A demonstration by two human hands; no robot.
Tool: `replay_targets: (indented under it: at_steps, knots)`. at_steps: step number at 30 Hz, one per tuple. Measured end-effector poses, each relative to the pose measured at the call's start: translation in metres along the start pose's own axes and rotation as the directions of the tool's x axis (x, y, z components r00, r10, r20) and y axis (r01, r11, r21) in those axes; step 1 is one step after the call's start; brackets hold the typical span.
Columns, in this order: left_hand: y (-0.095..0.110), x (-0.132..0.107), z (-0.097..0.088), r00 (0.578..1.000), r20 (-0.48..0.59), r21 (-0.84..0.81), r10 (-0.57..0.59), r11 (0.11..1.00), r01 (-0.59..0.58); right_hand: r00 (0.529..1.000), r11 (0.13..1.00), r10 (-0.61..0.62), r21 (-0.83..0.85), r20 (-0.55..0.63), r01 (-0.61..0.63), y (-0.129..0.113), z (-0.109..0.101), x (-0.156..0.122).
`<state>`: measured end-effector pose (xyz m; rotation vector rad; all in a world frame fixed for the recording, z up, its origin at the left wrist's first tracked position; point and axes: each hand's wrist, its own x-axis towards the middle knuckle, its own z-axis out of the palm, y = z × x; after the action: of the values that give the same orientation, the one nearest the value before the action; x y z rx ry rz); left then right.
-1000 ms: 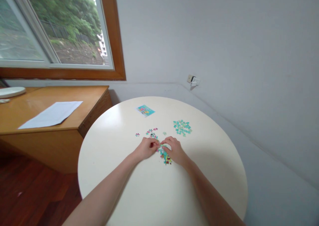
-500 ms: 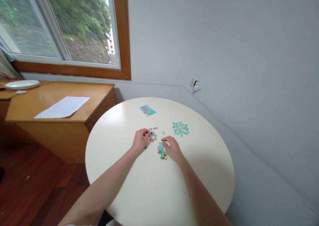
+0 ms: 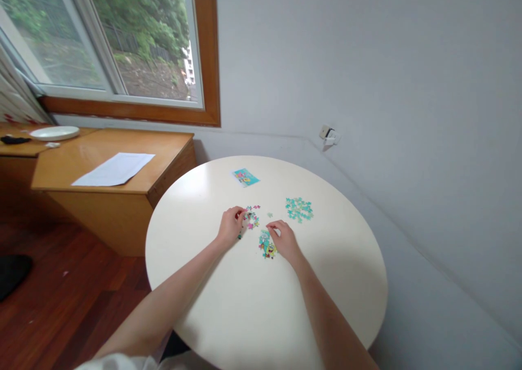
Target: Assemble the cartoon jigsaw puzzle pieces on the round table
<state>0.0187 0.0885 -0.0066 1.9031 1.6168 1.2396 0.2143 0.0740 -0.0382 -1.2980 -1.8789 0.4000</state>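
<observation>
My left hand (image 3: 231, 226) is closed in a pinch at the left side of a small pile of mixed-colour jigsaw pieces (image 3: 252, 223). A small dark-patterned puzzle piece (image 3: 249, 214) shows at its fingertips. My right hand (image 3: 284, 239) has thumb and forefinger pressed together at the top edge of a partly joined puzzle (image 3: 266, 240), which shows a yellow cartoon figure on turquoise. Whatever that pinch holds is too small to make out. A single pale green piece (image 3: 269, 214) lies just beyond the right fingertips. One dark piece (image 3: 240, 237) rests beside my left wrist.
On the round white table (image 3: 244, 305), a heap of turquoise and pale green pieces (image 3: 299, 209) lies to the right. A picture card (image 3: 245, 177) is at the far side. Left of the table stands a wooden desk (image 3: 171, 163) with white paper (image 3: 116, 169) and a white plate (image 3: 55, 133).
My view has turned slightly left, so everything sits a little further right. Both hands keep nearly the same places and pinches over the puzzle pieces.
</observation>
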Motion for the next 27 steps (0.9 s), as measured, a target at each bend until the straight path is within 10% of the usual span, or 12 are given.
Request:
replay_targets:
  at_steps: [27]
  knots:
    - [0.006, -0.030, -0.007, 0.995, -0.022, -0.218, -0.097, 0.972, 0.090, 0.999, 0.999, 0.043, 0.028, -0.019, -0.043, 0.000, -0.002, 0.001]
